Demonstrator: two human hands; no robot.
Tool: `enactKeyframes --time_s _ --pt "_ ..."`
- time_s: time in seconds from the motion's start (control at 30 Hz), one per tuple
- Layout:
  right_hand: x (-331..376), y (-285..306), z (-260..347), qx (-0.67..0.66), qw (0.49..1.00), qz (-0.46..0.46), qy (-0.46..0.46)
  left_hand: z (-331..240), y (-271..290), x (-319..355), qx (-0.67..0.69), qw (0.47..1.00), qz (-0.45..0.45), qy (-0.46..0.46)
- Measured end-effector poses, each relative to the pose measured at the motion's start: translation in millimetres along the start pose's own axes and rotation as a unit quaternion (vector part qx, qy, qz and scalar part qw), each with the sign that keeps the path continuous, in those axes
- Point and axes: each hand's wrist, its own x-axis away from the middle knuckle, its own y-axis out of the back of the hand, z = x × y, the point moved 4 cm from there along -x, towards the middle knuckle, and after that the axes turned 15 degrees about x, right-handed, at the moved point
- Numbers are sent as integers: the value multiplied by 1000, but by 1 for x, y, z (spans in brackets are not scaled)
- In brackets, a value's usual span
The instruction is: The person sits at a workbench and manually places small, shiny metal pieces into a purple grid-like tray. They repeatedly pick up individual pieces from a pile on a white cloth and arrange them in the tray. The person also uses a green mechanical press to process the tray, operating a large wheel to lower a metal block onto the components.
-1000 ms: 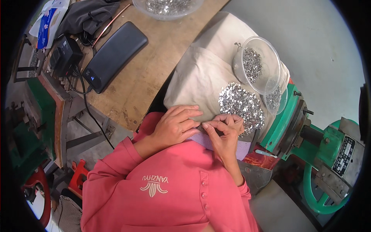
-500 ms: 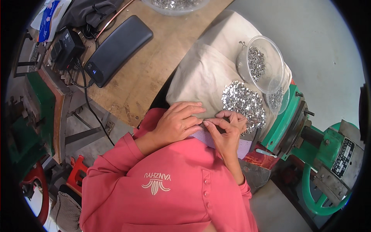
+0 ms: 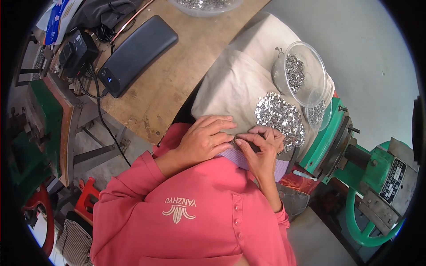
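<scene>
My left hand (image 3: 205, 139) and my right hand (image 3: 262, 148) meet fingertip to fingertip over a cream cloth (image 3: 235, 84) spread on my lap. Between the fingertips there is something very small and dark; I cannot tell what it is or which hand grips it. Just right of my right hand lies a heap of small shiny metal pieces (image 3: 279, 117) on the cloth. Beyond it a clear plastic bowl (image 3: 299, 73) holds more of the same pieces. A pale purple knitted edge (image 3: 235, 156) shows under my hands. Both sleeves are pink.
A wooden bench (image 3: 177, 75) carries a black flat case (image 3: 137, 53), a charger with cables (image 3: 77, 51) and another clear bowl of metal pieces (image 3: 204, 4). A green press machine (image 3: 372, 177) stands at the right. A red stool (image 3: 86, 199) sits below left.
My hands stay pinched together at the same spot on the cloth; only the view has shifted slightly. The heap and bowls have not moved.
</scene>
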Motion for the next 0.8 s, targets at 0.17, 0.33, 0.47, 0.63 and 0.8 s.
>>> enactKeyframes --time_s 0.17,0.33,0.47,0.63,0.8 --pt "1 1 -1 -5 1000 4 6 0 1 1 0 1000 -2 -1" --pt "2 -1 -5 -12 1000 -2 11 0 1 0 1 1000 -3 -4" --pt "-1 0 -1 7 1000 -4 7 1 0 0 5 1000 -6 -7" --pt "-1 -1 -6 3 1000 1 8 1 0 0 7 1000 -5 -5" --pt "3 -2 -12 -7 1000 2 9 1 1 0 5 1000 -2 0"
